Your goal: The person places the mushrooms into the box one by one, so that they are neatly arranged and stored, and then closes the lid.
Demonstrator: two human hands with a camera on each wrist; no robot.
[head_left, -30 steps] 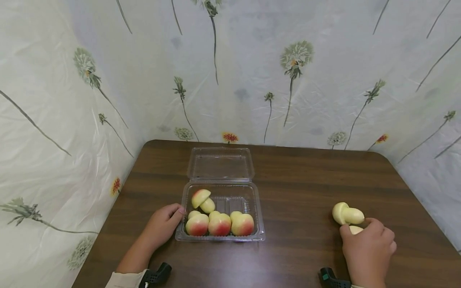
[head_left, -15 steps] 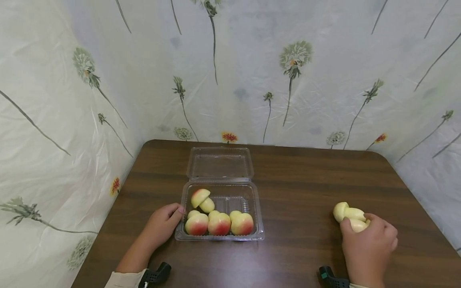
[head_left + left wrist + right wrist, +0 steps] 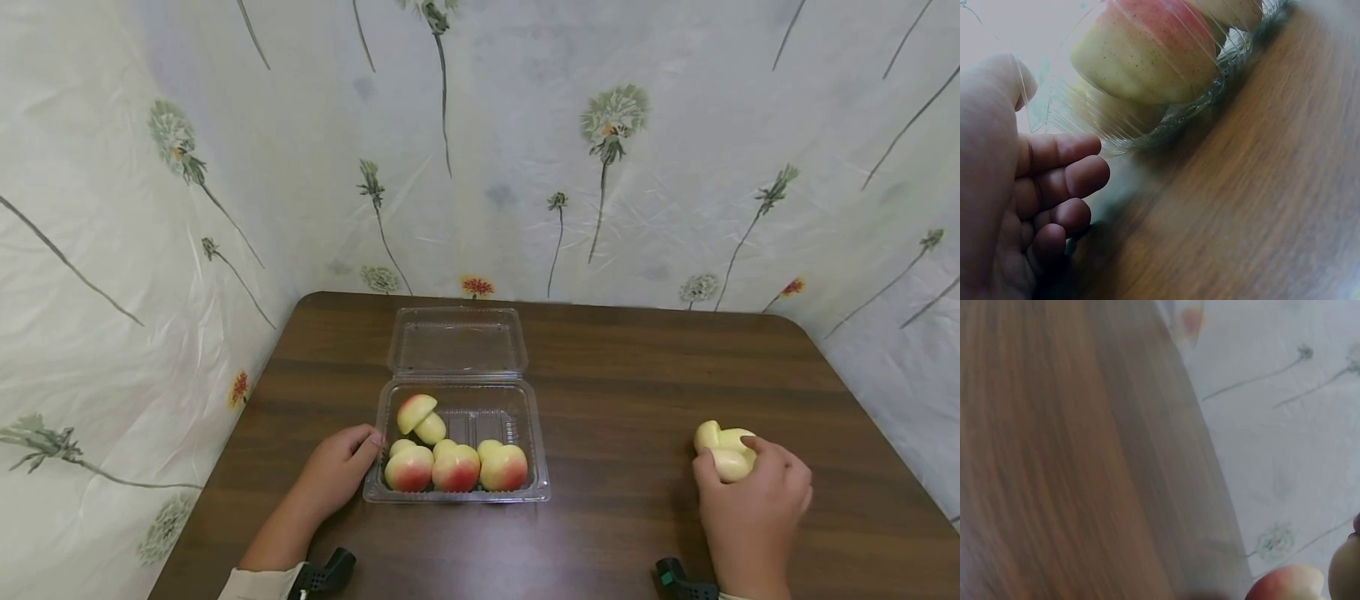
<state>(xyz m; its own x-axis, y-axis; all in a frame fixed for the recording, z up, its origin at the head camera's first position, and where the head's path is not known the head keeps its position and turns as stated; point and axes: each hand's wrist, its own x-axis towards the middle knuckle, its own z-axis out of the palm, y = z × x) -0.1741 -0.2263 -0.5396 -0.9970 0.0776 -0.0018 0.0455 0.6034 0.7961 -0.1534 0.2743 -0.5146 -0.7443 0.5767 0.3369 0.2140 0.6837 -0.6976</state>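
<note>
A clear plastic box [image 3: 456,493] stands on the table with its lid [image 3: 459,340] folded back. Inside lie several yellow-and-red mushroom-shaped pieces [image 3: 457,471], their skin speckled like an apple's in the left wrist view. My left hand [image 3: 341,467] holds the box's left rim, thumb on top and fingers outside below it. On the right, my right hand [image 3: 753,504] pinches a pale yellow mushroom-shaped piece [image 3: 730,466] between thumb and fingers. Behind it, another such piece [image 3: 708,433] is partly covered. The right wrist view catches a red-and-yellow cap [image 3: 1286,582] at its lower edge.
The brown wooden table [image 3: 615,433] has rounded far corners. Behind it and along both sides hangs a pale sheet [image 3: 510,150] printed with dandelions. Dark wrist devices [image 3: 324,573] sit at both wrists.
My right hand closes on the nearer mushroom-shaped piece and shifts slightly left and away with it, covering more of the piece behind. The left hand and the box stay put.
</note>
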